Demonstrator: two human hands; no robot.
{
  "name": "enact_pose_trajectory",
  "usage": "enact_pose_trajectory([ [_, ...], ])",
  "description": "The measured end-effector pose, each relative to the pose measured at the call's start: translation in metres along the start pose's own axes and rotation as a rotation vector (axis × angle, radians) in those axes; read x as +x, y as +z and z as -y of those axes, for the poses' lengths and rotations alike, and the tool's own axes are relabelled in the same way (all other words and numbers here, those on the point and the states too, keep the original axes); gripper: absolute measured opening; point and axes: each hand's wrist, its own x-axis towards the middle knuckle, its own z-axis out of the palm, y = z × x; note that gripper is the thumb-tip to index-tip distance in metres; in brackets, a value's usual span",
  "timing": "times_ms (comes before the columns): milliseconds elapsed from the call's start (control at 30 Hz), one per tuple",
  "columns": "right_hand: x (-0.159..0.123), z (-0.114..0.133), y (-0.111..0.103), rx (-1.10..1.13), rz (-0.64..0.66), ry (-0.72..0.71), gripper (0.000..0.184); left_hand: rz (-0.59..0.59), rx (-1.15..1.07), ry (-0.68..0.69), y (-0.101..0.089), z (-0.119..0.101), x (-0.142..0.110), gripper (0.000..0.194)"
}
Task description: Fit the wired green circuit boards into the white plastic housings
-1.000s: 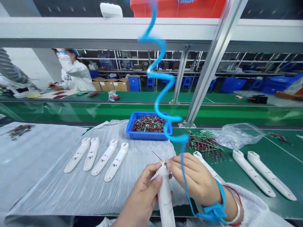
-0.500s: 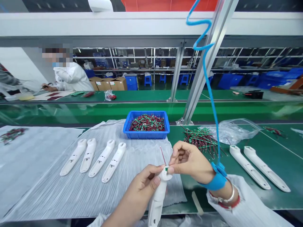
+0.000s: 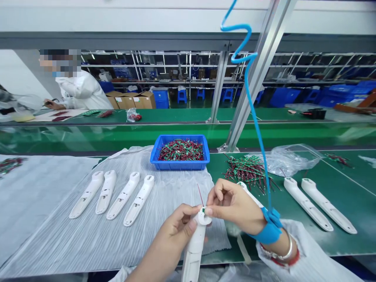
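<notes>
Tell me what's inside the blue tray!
The blue tray holds a heap of small green pieces with dark red wires. Only the top of the heap shows; whatever lies beneath, and the tray's floor, is covered.

left hand [image 3: 176, 228] grips white casing [image 3: 196, 246] | right hand [image 3: 232, 203] at green board [image 3: 203, 210]

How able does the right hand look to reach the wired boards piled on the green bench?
Probably yes: the pile lies just beyond the right hand, with no obvious obstacle between, though that hand is busy at the white housing held by the left hand.
</notes>
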Motion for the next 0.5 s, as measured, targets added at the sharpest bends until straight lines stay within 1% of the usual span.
enact_pose_trajectory([
  [100, -0.001, -0.003, -0.001, -0.048, 0.080, -0.017, 0.034, 0.001, 0.001, 0.003, -0.003, 0.001, 0.000, 0.016],
  [167, -0.005, -0.005, 0.000, -0.030, 0.089, -0.069, 0.032, -0.003, -0.014, 0.009, -0.003, 0.002, -0.001, 0.013],
  [200, -0.007, -0.006, 0.001, -0.036, 0.060, -0.107, 0.032, -0.012, -0.029, 0.015, -0.003, 0.003, 0.000, 0.012],
  [300, -0.015, -0.009, 0.006, -0.139, -0.088, -0.227, 0.032, -0.014, -0.094, 0.035, 0.004, 0.010, 0.003, 0.010],
  [333, -0.017, -0.010, 0.008, -0.155, -0.119, -0.242, 0.031, -0.009, -0.124, 0.038, 0.007, 0.013, 0.004, 0.015],
  [367, -0.018, -0.011, 0.009, -0.137, -0.128, -0.237, 0.032, -0.002, -0.145, 0.047, 0.009, 0.015, 0.005, 0.025],
  [433, -0.019, -0.011, 0.007, -0.016, -0.090, -0.168, 0.034, 0.006, -0.104, 0.061, 0.010, 0.016, 0.006, 0.052],
  [467, -0.019, -0.009, 0.003, 0.056, -0.062, -0.120, 0.035, -0.006, -0.012, 0.065, 0.007, 0.013, 0.006, 0.061],
  [500, -0.019, -0.006, -0.004, 0.113, -0.040, -0.076, 0.037, -0.042, 0.138, 0.075, -0.001, 0.009, 0.006, 0.063],
])
